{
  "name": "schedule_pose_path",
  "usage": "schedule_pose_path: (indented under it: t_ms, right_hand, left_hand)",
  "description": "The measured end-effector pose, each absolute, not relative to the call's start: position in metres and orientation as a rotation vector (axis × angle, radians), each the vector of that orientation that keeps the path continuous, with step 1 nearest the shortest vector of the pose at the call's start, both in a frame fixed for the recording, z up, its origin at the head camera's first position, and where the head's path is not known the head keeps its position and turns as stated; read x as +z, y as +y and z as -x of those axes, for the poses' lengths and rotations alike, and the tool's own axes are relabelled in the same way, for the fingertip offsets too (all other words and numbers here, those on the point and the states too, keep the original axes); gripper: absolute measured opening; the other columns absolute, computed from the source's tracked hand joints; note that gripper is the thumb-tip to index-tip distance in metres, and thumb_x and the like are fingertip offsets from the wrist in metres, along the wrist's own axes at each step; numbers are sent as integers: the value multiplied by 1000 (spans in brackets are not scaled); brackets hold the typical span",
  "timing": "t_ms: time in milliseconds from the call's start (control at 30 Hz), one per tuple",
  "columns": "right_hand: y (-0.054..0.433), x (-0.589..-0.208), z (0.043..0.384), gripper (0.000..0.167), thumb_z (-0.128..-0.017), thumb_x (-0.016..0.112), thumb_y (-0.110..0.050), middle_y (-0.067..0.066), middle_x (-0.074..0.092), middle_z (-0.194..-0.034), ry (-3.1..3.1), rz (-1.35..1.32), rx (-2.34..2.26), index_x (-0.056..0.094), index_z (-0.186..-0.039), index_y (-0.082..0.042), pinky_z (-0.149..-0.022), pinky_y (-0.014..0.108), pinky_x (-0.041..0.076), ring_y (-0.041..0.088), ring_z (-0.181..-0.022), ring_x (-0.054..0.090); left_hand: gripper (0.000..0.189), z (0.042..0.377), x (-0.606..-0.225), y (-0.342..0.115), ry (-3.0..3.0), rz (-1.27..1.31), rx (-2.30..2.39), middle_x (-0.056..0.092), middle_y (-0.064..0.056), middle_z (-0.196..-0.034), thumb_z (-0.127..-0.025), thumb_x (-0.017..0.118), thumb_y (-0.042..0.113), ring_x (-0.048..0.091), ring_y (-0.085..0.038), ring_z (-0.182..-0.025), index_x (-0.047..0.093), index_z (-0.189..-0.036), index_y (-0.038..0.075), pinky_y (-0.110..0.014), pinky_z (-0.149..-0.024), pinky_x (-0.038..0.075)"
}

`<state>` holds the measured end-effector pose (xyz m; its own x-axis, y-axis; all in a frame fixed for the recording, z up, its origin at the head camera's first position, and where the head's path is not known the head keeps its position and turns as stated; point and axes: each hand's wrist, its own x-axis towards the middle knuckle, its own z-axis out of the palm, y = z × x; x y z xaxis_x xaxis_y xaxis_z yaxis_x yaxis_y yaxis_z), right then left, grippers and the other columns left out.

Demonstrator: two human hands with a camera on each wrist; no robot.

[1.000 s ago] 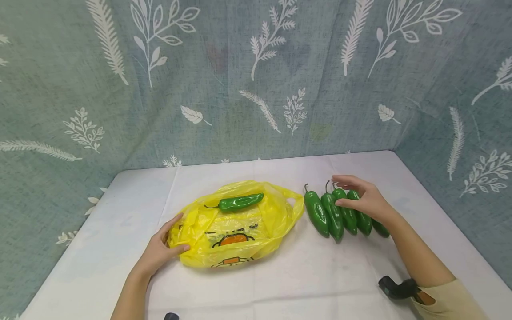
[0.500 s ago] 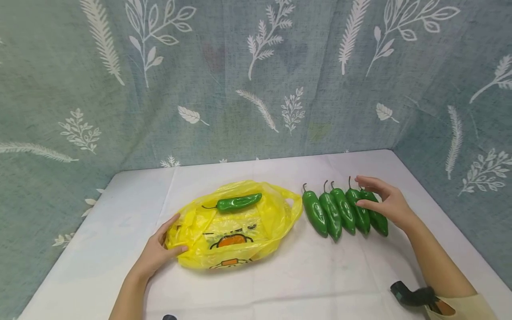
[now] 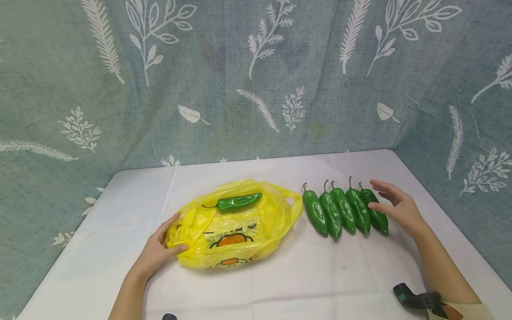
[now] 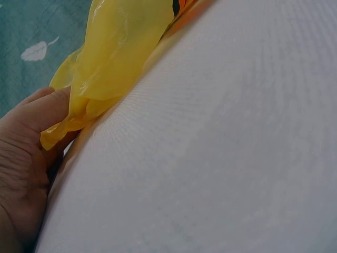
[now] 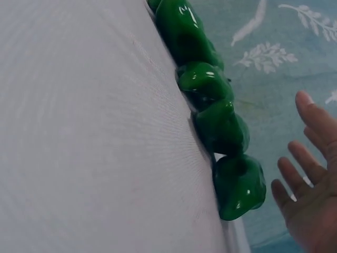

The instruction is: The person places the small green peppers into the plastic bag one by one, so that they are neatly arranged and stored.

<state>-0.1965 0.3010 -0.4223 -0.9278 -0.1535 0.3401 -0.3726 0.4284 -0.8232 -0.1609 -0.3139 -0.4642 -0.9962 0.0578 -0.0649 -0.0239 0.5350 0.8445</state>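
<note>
A crumpled yellow plastic bag [image 3: 276,222] with a printed orange and black design lies left of the table's middle. My left hand [image 3: 158,244] holds its left end, the thumb at the near side; in the left wrist view the plastic [image 4: 113,63] partly hides the fingers. One green pepper [image 3: 239,202] lies across the bag's opening. Several more green peppers [image 3: 344,211] lie side by side in a row right of the bag, stems away from me. My right hand [image 3: 396,206] hovers at the right end of the row, fingers spread, holding nothing and apart from the peppers [image 5: 239,187].
The table [image 3: 304,284] has a white cloth with light creases. A grey-green curtain [image 3: 224,89] with white leaf prints hangs behind it and along both sides. A black wrist device [image 3: 418,300] sits on the right forearm, by a beige sleeve.
My right hand has moved to the right, from above the row of peppers to its right end, uncovering the rightmost ones. The left hand and the bag stay in place.
</note>
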Motion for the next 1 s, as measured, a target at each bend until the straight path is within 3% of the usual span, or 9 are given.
schedule_pose_path:
  t_ms: [300,567,833,933,1000]
  right_hand:
    - [307,-438,200,66,-85,70,-9,-26,44,-129,-2543,-381,1483,39,-143,-5,-90,1,36,-17,-114,38]
    - [310,-447,199,67,-86,69,-11,21,41,-141,-2610,-330,1445,36,-143,-1,-87,0,36,-16,-109,39]
    - [312,-453,198,64,-89,66,-15,25,46,-134,-2645,-275,1419,35,-144,-1,-82,0,37,-19,-102,39]
    - [313,-453,199,64,-90,65,-16,30,45,-134,-2676,-231,1402,35,-143,0,-83,0,36,-6,-110,46]
    - [314,-452,200,65,-90,64,-17,32,41,-137,-2709,-192,1380,34,-144,0,-95,14,41,16,-122,48]
  left_hand:
    - [97,161,-464,-314,2678,-24,1468,17,-10,-158,-73,81,29,10,-36,-144,23,-151,22,-59,-114,13]
    - [97,160,-463,-313,2678,-35,1471,17,-11,-157,-74,81,27,10,-37,-144,23,-151,20,-59,-114,13]
    - [96,159,-463,-314,2668,-36,1484,17,-11,-157,-74,81,27,10,-37,-144,24,-151,20,-59,-114,13]
    - [96,159,-463,-314,2671,-42,1486,17,-11,-157,-74,81,27,10,-37,-144,24,-151,19,-59,-114,13]
    - [95,159,-464,-314,2673,-42,1488,17,-11,-157,-74,81,26,10,-36,-144,24,-151,19,-59,-114,13]
